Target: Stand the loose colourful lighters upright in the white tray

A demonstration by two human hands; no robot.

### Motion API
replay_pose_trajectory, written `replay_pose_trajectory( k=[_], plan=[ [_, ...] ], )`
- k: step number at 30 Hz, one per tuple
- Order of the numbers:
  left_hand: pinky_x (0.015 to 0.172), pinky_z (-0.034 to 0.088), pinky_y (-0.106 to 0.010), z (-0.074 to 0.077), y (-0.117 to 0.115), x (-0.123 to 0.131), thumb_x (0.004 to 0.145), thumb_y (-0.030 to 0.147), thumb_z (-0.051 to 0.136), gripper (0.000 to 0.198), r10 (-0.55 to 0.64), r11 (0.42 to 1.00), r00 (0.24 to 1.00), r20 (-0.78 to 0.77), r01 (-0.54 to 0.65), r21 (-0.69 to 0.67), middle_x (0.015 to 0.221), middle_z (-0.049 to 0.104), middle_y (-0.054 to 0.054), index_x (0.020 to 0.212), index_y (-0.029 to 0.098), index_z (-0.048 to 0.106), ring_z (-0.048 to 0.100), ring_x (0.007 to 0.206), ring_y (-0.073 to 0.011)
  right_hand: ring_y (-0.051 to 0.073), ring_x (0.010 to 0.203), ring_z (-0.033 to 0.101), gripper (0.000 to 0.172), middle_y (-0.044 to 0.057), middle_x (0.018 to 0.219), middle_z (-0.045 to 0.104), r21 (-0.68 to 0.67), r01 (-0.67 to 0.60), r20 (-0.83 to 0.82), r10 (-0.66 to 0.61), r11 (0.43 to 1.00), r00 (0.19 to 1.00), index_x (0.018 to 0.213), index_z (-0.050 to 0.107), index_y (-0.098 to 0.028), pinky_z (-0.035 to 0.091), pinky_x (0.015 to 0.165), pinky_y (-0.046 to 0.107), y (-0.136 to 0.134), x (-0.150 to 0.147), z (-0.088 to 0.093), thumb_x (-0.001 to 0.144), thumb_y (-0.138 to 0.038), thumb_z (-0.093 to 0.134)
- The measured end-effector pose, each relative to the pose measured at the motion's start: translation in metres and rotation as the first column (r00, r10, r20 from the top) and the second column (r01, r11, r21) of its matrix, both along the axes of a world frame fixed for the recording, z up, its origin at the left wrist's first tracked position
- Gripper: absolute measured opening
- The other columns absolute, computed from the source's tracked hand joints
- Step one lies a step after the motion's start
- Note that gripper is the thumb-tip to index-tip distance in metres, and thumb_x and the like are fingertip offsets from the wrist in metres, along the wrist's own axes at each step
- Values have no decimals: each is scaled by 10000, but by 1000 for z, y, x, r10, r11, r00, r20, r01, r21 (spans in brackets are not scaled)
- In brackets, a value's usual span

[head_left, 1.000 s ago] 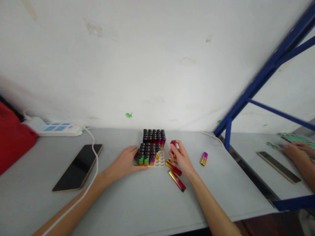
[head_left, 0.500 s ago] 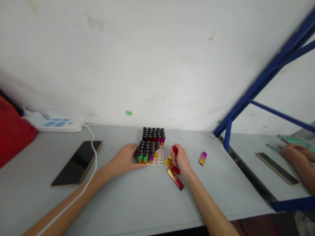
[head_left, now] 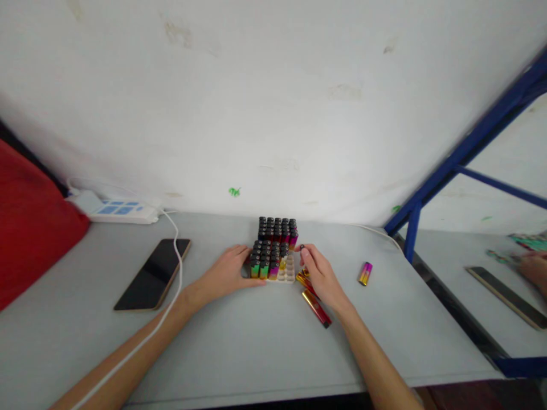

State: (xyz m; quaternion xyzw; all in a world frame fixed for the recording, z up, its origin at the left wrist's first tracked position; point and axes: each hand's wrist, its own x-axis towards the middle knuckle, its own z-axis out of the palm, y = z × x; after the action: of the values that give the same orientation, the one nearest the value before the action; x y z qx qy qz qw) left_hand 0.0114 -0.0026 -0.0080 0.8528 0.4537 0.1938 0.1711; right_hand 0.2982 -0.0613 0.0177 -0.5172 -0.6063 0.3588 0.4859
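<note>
A white tray (head_left: 291, 275) with round sockets stands on the table, its left and middle part filled with upright black-topped lighters (head_left: 265, 254); bare sockets show at its right front. My left hand (head_left: 231, 269) curves round the tray's left side, thumb along the front edge and fingers behind, gripping it. Close to the tray's right side, my right hand (head_left: 319, 271) is closed on a lighter (head_left: 302, 247), whose dark top pokes out above the fingers; its body is mostly hidden. Beneath and in front of that hand lie loose red-and-gold lighters (head_left: 317, 309).
Behind the tray stands another block of upright lighters (head_left: 277, 222). A purple-and-yellow lighter (head_left: 365, 274) lies to the right. At left are a phone (head_left: 151, 276), a white cable (head_left: 180, 265) and a power strip (head_left: 123, 211). Blue frame (head_left: 411, 230) at right; a co-worker's hand (head_left: 534, 267) beyond it.
My right hand has turned from a raised fist to palm down, with the lighter now nearer the tray. My left hand stays at the tray. The whole view has shifted slightly.
</note>
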Motion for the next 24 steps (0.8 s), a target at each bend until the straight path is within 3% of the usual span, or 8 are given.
replay_pose_trajectory(
  k=[2, 4, 9, 15, 20, 24],
  plan=[
    [1092, 587, -530, 0, 0, 0, 803, 724, 917, 617, 0, 1000, 1000, 18, 0, 1, 1225, 814, -161, 1135, 225, 770, 747, 1186, -415, 269, 967, 666, 334, 68, 1004, 745, 116, -4, 133, -12, 993, 991, 991, 761, -262, 527, 940, 393, -3, 3, 6, 1054, -581, 688],
    [1084, 591, -528, 0, 0, 0, 800, 740, 912, 607, -4, 1000, 999, 34, 4, 6, 1201, 818, -150, 1108, 236, 774, 750, 1163, -408, 274, 929, 669, 331, 72, 948, 750, 178, 9, 209, -47, 984, 977, 887, 758, -261, 527, 911, 392, -5, 7, 10, 1034, -556, 728],
    [1064, 595, -508, 0, 0, 1, 790, 773, 907, 624, -8, 1000, 1000, 22, 8, 13, 1173, 816, -139, 1106, 251, 776, 749, 1144, -398, 213, 650, 580, 385, 5, 696, 683, 52, 10, 212, -21, 999, 977, 873, 734, -268, 451, 681, 334, -7, 8, 8, 1060, -601, 684],
    [1111, 572, -518, 4, -1, 2, 782, 766, 913, 678, -1, 1000, 1000, 8, 1, -1, 1224, 811, -148, 1178, 231, 782, 749, 1181, -417, 251, 724, 684, 388, 50, 819, 780, 91, -71, 270, 44, 993, 962, 957, 756, -284, 491, 748, 354, -4, 0, -4, 1084, -632, 638],
    [1092, 580, -508, 4, 0, 1, 796, 727, 910, 609, -5, 1000, 999, 39, 6, -9, 1188, 815, -136, 1132, 235, 784, 753, 1157, -405, 254, 733, 664, 525, 82, 867, 803, 137, -103, 335, 52, 985, 941, 916, 769, -293, 499, 766, 358, 0, -10, -1, 1053, -784, 645],
    [1079, 585, -523, 0, 4, -1, 787, 717, 911, 598, -19, 1000, 999, 28, 19, -4, 1176, 818, -140, 1122, 239, 780, 752, 1157, -411, 216, 658, 594, 547, 52, 762, 760, 132, -46, 389, -9, 990, 921, 800, 721, -288, 463, 765, 339, 2, -17, 1, 984, -801, 751]
  ],
)
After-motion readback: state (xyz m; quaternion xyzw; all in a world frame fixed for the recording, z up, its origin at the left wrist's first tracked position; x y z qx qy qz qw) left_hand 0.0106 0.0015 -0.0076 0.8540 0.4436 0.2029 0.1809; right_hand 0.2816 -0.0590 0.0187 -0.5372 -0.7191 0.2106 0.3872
